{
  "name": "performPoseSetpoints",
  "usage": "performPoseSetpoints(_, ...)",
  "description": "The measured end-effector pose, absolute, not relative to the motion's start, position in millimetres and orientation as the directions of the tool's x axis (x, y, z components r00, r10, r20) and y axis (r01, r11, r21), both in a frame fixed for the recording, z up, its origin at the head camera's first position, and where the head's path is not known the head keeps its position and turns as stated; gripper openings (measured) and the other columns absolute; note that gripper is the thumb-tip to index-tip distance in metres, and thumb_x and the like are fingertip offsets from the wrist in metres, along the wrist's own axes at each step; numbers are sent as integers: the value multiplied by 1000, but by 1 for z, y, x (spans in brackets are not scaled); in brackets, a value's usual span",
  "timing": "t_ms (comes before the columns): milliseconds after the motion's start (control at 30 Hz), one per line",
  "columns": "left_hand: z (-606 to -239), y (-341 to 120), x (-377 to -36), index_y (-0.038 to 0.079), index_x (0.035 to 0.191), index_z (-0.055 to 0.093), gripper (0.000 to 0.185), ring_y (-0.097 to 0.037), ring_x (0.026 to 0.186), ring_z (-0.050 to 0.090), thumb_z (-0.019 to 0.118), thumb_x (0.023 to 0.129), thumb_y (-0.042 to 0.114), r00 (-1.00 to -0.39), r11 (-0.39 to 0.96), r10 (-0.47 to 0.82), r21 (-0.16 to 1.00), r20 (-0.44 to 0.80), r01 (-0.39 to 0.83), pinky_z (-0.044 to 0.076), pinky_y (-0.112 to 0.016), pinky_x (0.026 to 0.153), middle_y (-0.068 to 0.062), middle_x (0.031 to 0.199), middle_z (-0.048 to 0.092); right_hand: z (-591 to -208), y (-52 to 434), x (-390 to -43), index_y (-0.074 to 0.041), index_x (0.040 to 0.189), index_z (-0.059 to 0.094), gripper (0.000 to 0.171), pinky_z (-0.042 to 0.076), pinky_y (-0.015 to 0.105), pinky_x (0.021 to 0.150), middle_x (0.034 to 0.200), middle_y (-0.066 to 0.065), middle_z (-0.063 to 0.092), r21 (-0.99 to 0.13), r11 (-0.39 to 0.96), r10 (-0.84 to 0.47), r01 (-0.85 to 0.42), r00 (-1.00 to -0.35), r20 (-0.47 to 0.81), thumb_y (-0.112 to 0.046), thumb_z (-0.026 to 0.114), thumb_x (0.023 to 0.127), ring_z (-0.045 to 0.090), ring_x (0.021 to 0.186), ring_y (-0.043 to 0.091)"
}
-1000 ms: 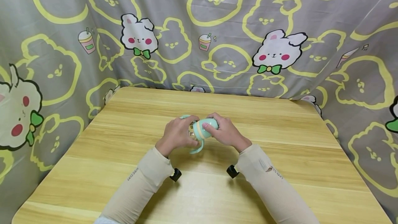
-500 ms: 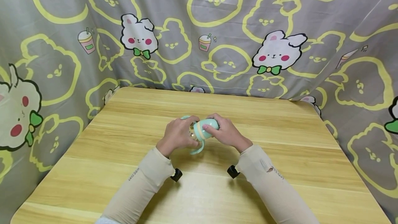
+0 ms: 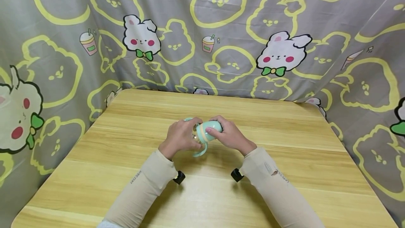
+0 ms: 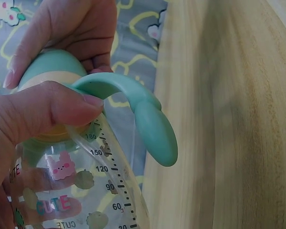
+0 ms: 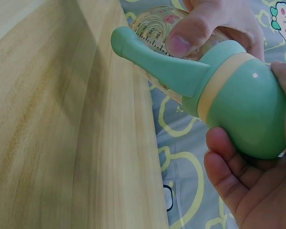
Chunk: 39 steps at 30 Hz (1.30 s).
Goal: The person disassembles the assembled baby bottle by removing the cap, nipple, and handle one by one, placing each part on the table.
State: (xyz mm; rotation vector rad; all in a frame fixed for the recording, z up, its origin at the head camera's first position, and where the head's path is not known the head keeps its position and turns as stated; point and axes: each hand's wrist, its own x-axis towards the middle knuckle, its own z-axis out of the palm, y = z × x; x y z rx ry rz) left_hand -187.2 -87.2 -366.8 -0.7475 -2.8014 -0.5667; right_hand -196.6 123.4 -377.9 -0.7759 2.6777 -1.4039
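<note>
A small baby bottle (image 3: 204, 133) with a clear body, mint green cap and handles is held sideways above the middle of the wooden table (image 3: 284, 171). My left hand (image 3: 181, 136) grips the clear body (image 4: 81, 191), its thumb pressed by the handle (image 4: 148, 119). My right hand (image 3: 229, 134) wraps the green cap (image 5: 245, 114). The body carries measuring marks and a pink rabbit print. One handle (image 5: 157, 59) sticks out toward the table in the right wrist view.
A grey cloth with yellow bear outlines and white rabbits (image 3: 281, 54) hangs behind and around the table. Both forearms wear beige sleeves (image 3: 148, 185), with black camera mounts (image 3: 237, 174) under the wrists. Bare wood shows on all sides of the hands.
</note>
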Motion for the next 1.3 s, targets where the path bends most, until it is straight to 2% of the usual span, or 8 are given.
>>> performPoseSetpoints(1300, -366, -91, -190, 18, 116, 63, 70, -13, 54, 47, 90, 55, 38, -836, 784, 461, 305, 298, 541, 39, -28, 48, 6, 79, 59, -380, 124, -195, -7, 125, 52, 38, 52, 34, 66, 95, 7, 63, -763, 427, -482, -485, -836, 261, -30, 61, 96, 61, 76, 17)
